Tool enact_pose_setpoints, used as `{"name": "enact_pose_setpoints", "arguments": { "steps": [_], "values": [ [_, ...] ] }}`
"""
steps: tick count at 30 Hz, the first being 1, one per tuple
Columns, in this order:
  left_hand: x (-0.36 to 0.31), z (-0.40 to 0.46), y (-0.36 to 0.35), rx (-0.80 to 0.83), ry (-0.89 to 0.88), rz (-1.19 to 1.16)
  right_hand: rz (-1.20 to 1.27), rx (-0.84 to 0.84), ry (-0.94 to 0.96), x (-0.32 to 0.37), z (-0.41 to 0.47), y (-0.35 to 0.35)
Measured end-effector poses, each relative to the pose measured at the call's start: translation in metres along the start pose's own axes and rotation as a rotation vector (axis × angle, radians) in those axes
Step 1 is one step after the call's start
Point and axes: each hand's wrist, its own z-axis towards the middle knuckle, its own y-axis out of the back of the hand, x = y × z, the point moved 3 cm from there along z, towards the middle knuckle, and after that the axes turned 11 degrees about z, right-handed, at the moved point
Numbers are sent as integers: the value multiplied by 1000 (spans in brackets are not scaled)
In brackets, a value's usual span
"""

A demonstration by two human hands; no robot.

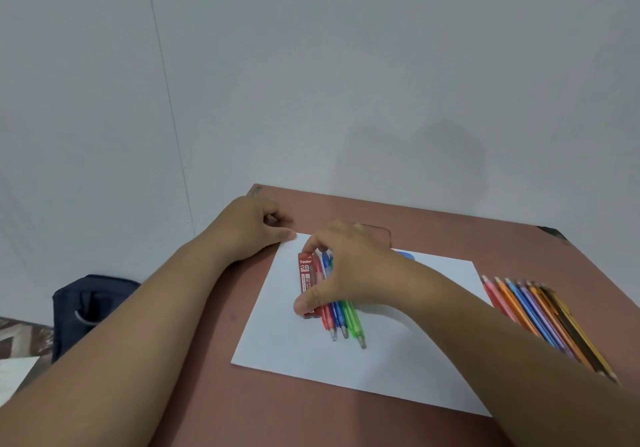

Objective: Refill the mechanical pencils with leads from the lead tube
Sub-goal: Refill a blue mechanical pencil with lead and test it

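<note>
A red lead tube marked 2B lies on a white sheet of paper. Right beside it lie a red, a blue and a green mechanical pencil, tips towards me. My right hand arches over them and pinches the lead tube, index finger at its far end, thumb at its near end. My left hand rests on the table at the sheet's far left corner, thumb on the paper's edge, fingers curled. A blue object peeks out behind my right hand.
A row of several coloured pencils lies on the brown table to the right of the sheet. A dark bag stands on the floor to the left. A pale wall rises just behind the table.
</note>
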Motion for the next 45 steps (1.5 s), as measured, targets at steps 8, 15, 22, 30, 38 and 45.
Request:
{"name": "enact_pose_setpoints", "arguments": {
  "steps": [8, 15, 22, 30, 38, 45],
  "values": [
    [-6, -3, 1, -37, -5, -32, 831, -263, 1, -17, -14, 12],
    [-62, -26, 9, -137, -135, -252, 1208, -457, -15, -50, -35, 46],
    [-135, -41, 0, 73, -165, -569, 976, -586, 10, -84, -64, 64],
    [-165, -28, -8, 115, -221, -513, 928, -700, 134, -86, -76, 59],
    [-151, -28, -19, -72, -180, -683, 1009, -407, 79, -93, -75, 53],
    [-148, -32, -19, -49, -162, -729, 1067, -377, 36, -100, -71, 52]
  ]
}}
